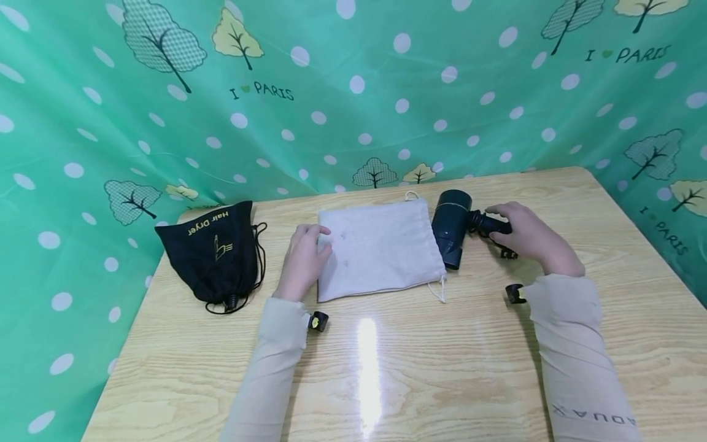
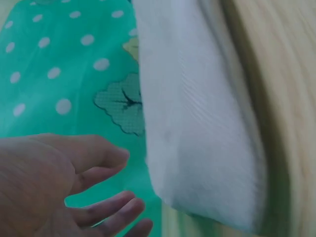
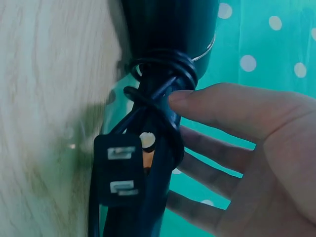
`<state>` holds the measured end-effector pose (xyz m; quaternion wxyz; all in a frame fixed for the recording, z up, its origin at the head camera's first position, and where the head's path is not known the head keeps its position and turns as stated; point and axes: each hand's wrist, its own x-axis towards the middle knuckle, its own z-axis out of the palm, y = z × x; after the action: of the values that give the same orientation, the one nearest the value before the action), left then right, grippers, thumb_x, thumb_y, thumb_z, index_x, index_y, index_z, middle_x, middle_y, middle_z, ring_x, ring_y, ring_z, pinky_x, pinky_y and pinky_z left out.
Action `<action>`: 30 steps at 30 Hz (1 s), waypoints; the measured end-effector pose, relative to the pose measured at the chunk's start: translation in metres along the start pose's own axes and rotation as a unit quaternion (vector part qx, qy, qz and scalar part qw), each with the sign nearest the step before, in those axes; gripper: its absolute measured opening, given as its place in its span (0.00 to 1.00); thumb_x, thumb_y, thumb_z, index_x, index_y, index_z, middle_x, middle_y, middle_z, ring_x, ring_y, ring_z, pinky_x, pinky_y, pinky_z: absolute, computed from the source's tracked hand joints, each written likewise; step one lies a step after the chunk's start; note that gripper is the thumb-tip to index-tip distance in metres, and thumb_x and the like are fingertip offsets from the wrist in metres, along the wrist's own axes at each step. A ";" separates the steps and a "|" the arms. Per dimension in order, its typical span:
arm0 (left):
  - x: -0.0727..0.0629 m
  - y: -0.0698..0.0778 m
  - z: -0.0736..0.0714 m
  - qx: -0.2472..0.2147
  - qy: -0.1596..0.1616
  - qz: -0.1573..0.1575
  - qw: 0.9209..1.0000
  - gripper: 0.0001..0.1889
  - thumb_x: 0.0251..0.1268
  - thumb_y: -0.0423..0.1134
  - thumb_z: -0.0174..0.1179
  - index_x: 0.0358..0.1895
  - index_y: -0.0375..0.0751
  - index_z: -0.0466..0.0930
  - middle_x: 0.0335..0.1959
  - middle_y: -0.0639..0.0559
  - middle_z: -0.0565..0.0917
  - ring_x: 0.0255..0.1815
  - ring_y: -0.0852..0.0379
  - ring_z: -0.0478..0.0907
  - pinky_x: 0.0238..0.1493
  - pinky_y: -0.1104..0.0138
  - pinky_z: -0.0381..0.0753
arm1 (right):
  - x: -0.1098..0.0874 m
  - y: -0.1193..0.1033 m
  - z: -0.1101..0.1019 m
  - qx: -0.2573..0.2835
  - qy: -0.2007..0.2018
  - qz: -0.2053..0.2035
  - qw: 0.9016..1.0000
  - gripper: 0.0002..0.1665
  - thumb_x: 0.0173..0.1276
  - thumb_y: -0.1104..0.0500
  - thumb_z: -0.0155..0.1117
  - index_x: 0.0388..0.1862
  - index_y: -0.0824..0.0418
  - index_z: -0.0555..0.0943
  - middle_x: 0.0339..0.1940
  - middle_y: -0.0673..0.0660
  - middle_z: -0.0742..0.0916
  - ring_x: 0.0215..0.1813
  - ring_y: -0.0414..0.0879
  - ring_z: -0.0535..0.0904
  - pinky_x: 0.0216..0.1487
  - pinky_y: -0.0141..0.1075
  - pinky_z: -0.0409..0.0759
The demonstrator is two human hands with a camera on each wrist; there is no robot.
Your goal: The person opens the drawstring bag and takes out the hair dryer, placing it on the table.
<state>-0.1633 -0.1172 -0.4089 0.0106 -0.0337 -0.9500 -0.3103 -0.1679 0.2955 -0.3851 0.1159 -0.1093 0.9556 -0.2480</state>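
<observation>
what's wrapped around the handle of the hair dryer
A black cord is wound around the hair dryer handle, its plug hanging beside it. The right hand covers the handle's far side, so the rest is hidden.

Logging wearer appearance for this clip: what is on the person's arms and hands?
Both arms wear long, close-fitting beige sleeves; the right one carries dark lettering near the frame's bottom edge. A small black wrist camera sits at each cuff. The hands and fingers are bare: no gloves.

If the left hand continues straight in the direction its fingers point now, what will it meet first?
The left hand points away from the person, fingertips at the white cloth bag's left edge. Past them only bare table shows, then probably the green backdrop; depth is unclear.
</observation>
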 end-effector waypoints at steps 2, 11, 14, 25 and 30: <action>-0.002 0.006 0.001 0.000 -0.006 0.000 1.000 0.16 0.72 0.40 0.58 0.58 0.41 0.77 0.64 0.39 0.71 0.63 0.41 0.71 0.64 0.47 0.73 | 0.000 -0.002 0.000 0.001 0.000 -0.003 1.000 0.32 0.72 0.65 0.58 0.71 0.76 0.62 0.68 0.80 0.65 0.69 0.76 0.59 0.67 0.68 0.61; -0.008 0.020 0.022 0.093 -0.111 0.072 0.987 0.27 0.70 0.54 0.59 0.67 0.46 0.74 0.67 0.43 0.72 0.69 0.43 0.68 0.70 0.48 0.67 | 0.000 -0.001 0.001 0.008 0.011 0.009 1.000 0.30 0.73 0.71 0.54 0.72 0.75 0.62 0.67 0.79 0.69 0.68 0.75 0.62 0.68 0.67 0.61; -0.009 0.019 0.025 0.122 -0.122 0.084 0.981 0.29 0.63 0.53 0.66 0.65 0.45 0.77 0.68 0.42 0.72 0.68 0.43 0.67 0.70 0.50 0.66 | 0.001 -0.002 0.002 0.008 0.029 0.010 1.000 0.28 0.72 0.71 0.55 0.70 0.74 0.65 0.66 0.79 0.71 0.67 0.75 0.64 0.67 0.67 0.63; -0.005 0.009 0.024 0.103 -0.113 0.093 0.984 0.29 0.57 0.50 0.72 0.62 0.43 0.79 0.67 0.43 0.73 0.68 0.44 0.68 0.71 0.52 0.65 | 0.000 0.004 0.002 -0.002 0.056 0.042 0.998 0.28 0.73 0.70 0.54 0.71 0.70 0.66 0.66 0.78 0.72 0.65 0.75 0.67 0.62 0.69 0.65; -0.002 0.003 0.021 0.075 -0.136 0.095 0.983 0.28 0.59 0.47 0.71 0.63 0.43 0.78 0.70 0.43 0.70 0.71 0.44 0.65 0.74 0.50 0.61 | -0.003 0.008 0.001 -0.003 0.060 0.053 0.997 0.28 0.73 0.71 0.54 0.70 0.72 0.65 0.66 0.79 0.71 0.66 0.75 0.66 0.63 0.69 0.64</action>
<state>-0.1606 -0.1030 -0.4241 -0.0870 -0.1650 -0.9556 -0.2279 -0.1663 0.3023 -0.3895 0.0711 -0.0434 0.9659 -0.2451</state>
